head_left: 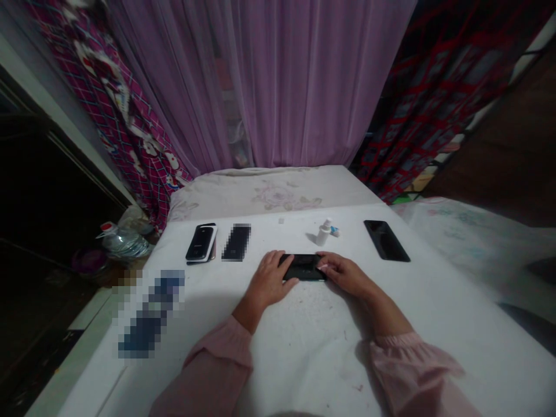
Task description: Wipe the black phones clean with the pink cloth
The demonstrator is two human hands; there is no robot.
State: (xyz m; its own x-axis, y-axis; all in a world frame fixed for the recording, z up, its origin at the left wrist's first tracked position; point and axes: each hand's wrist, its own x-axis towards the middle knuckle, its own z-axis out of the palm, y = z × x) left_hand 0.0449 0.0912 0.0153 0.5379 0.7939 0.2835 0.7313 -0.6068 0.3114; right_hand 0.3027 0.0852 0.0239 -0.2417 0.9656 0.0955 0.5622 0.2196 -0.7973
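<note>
- The left hand [269, 279] lies palm down, fingers slightly spread and draped over the left end of a black phone [304, 267]. Its thumb is tucked against the near edge, so the hand is closed on that end.
- The right hand [345, 272] mirrors it on the right end. The fingers curl over the far edge and the thumb presses the near corner, pinching the phone.
- The black phone is a flat, glossy slab with rounded corners. It lies lengthwise on the white table [304, 347] between the two hands, at the middle of the tabletop. Both ends are covered by fingers, and its surface is too dark to read.
- Both wrists come out of loose pink sleeves [226, 353] with gathered cuffs, and the forearms angle inward.
- The tabletop is matte, with faint specks and smudges.
- Just beyond the right hand stands a small white bottle [324, 231], upright; its label is too small to make out.
- Further right lies a second dark phone [386, 240], flat and shiny.
- To the left lies a phone in a white-edged case [201, 242], next to a blurred-out patch.
- Behind hangs a sheer purple curtain [282, 87] in soft vertical folds.
</note>
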